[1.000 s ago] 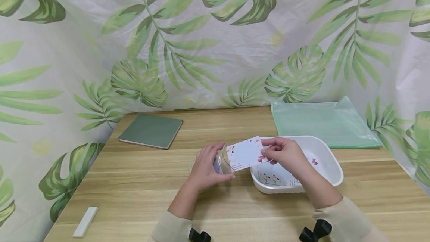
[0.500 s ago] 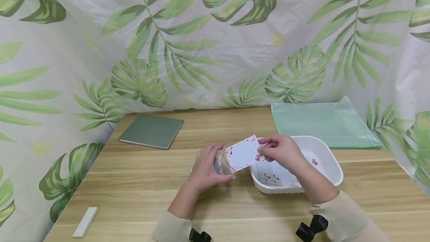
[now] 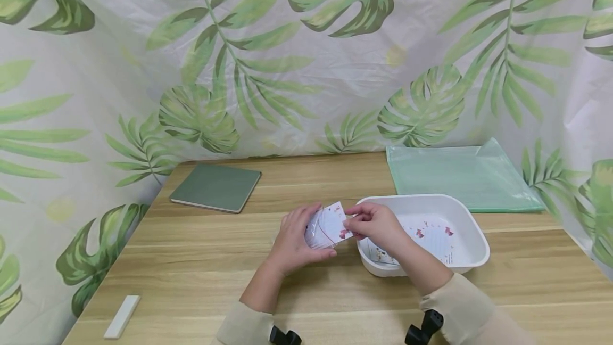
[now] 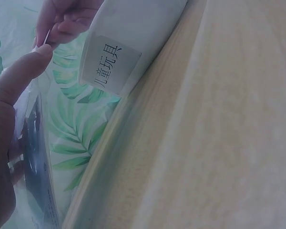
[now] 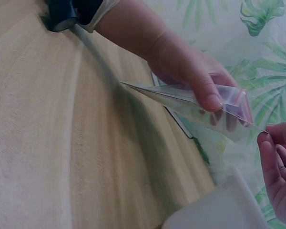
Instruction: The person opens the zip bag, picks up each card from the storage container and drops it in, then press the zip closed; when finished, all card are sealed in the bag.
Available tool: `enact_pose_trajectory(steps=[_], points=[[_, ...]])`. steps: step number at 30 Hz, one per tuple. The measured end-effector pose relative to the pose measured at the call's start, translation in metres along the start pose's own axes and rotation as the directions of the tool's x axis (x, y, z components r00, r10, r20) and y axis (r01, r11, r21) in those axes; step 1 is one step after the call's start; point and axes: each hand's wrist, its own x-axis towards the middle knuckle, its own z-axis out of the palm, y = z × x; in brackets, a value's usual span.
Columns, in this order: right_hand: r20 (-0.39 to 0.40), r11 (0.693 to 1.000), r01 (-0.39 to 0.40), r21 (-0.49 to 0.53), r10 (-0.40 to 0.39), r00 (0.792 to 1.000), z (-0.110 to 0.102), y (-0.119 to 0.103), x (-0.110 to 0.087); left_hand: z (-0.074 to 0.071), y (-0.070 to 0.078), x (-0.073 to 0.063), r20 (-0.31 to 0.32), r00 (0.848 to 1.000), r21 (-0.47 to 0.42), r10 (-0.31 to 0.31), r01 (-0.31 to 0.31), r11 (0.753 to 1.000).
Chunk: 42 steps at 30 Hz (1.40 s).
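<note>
My left hand (image 3: 293, 238) grips a clear zip bag (image 5: 176, 98) between thumb and fingers, above the table. A small white card with red floral prints (image 3: 333, 220) sits mostly inside the bag, its right end sticking out of the mouth. That end is pinched between the thumb and fingertips of my right hand (image 3: 378, 226). Seen from the right wrist, the bag's mouth with its red seal line faces the right hand. Below and right stands a white plastic bin (image 3: 471, 244) holding more printed cards (image 3: 433, 241), partly hidden by my right forearm.
A green notebook (image 3: 215, 188) lies at the back left of the wooden table. Behind the bin is a translucent green zip pouch (image 3: 460, 177). A white bar (image 3: 122, 317) lies near the left front. The bin's side carries a label with Chinese characters (image 4: 109, 67).
My right hand has moved left, sliding the card deeper into the bag, so less of it sticks out. The left hand stays in place. More of the cards in the bin now show.
</note>
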Motion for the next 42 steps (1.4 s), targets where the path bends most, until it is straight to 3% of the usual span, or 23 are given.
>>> enact_pose_trajectory(steps=[8,21,25,31,34,37,42], points=[[0.049,0.997,0.052,-0.056,-0.049,0.998,0.015,0.008,0.006,0.0,-0.001,0.0,0.005,1.0,-0.021,-0.009,0.009,1.0],[0.069,0.961,0.094,-0.259,-0.079,0.995,0.023,0.005,0.008,-0.001,0.0,0.0,0.005,1.0,-0.03,-0.006,0.006,1.0],[0.066,0.96,0.099,-0.263,-0.084,0.994,0.02,0.003,0.007,-0.002,0.0,0.0,0.01,1.0,-0.036,-0.011,0.011,0.999],[0.023,0.978,0.076,-0.196,-0.073,0.997,-0.01,0.002,0.006,-0.001,0.0,0.001,0.013,1.0,-0.039,-0.027,0.027,0.999],[-0.007,0.973,0.033,-0.229,-0.036,0.999,-0.035,0.001,0.006,-0.001,0.0,0.001,0.007,0.999,-0.04,-0.035,0.035,0.999],[-0.032,0.943,-0.051,-0.328,0.043,0.999,-0.06,0.006,0.007,0.0,0.0,0.001,0.0,0.999,-0.042,-0.039,0.039,0.998],[-0.03,0.853,-0.191,-0.485,0.202,0.979,-0.088,0.02,0.008,0.001,-0.001,0.0,-0.01,1.0,-0.036,-0.022,0.022,0.999]])
